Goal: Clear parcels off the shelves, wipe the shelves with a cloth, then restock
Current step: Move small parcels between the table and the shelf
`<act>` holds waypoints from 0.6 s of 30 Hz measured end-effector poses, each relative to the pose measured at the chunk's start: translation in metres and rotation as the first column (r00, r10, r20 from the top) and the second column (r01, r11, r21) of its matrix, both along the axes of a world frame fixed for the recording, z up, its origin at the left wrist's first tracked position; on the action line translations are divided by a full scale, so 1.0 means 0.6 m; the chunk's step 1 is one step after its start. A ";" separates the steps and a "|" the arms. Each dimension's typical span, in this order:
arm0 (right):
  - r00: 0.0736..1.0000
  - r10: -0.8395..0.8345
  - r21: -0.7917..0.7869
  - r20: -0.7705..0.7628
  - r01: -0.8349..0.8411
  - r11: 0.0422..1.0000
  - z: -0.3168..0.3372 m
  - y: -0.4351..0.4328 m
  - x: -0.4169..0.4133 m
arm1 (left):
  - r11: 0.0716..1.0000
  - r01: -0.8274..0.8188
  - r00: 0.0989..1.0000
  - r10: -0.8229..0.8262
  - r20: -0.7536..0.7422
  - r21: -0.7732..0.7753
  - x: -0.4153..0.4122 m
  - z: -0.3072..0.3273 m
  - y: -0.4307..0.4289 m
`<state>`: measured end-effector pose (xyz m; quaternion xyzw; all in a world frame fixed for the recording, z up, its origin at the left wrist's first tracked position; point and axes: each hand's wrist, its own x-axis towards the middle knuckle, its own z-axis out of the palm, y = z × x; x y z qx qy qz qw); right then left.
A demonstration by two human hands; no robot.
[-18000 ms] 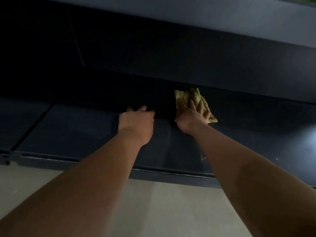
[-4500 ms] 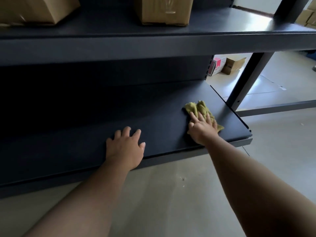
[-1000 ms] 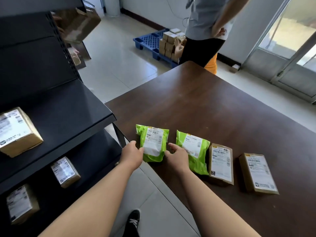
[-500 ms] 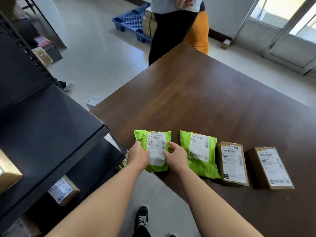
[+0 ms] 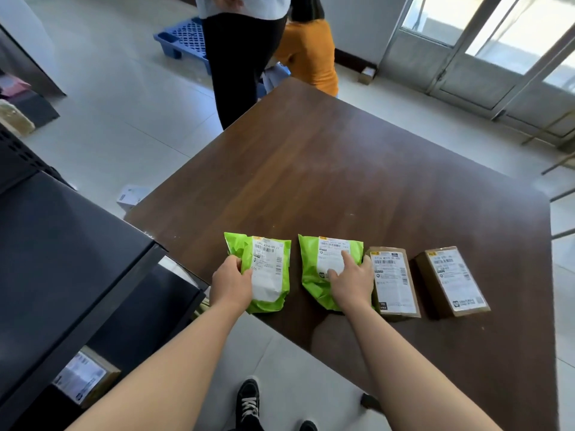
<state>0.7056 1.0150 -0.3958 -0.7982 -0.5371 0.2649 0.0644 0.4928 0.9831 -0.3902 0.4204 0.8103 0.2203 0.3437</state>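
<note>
Two green mailer parcels and two brown boxes lie in a row near the front edge of the dark wooden table (image 5: 342, 181). My left hand (image 5: 231, 283) grips the left green parcel (image 5: 269, 275) by its left side. My right hand (image 5: 350, 281) lies on the right green parcel (image 5: 326, 248), index finger stretched over its label and the other fingers curled at its right edge. Right of it sit the first brown box (image 5: 393, 279) and the second brown box (image 5: 451, 279). The dark shelf (image 5: 62, 244) stands at my left. No cloth is in view.
A labelled box (image 5: 82, 379) sits on a lower shelf level. Beyond the table's far corner are a standing person (image 5: 245, 57) and a person in orange (image 5: 311, 51). A blue pallet (image 5: 183, 42) lies on the floor behind them. Glass doors stand at the right.
Earlier both hands wiped the shelf with a cloth; then both held the left green parcel. Now my right hand has shifted onto the right green parcel, and my left keeps the first.
</note>
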 end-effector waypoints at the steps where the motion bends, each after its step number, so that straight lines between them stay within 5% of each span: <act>1: 1.000 -0.010 -0.035 -0.008 0.010 0.999 -0.003 0.000 0.005 | 1.000 0.004 1.000 -0.004 0.003 0.005 0.004 -0.001 -0.001; 7: 1.000 0.010 -0.124 -0.022 -0.013 0.992 -0.019 0.002 0.013 | 1.000 0.006 1.000 -0.006 0.005 0.014 0.020 -0.007 -0.003; 18: 0.994 0.073 0.042 -0.086 -0.069 0.997 -0.008 -0.012 0.014 | 0.988 -0.148 0.989 0.148 0.005 0.047 0.032 0.005 -0.045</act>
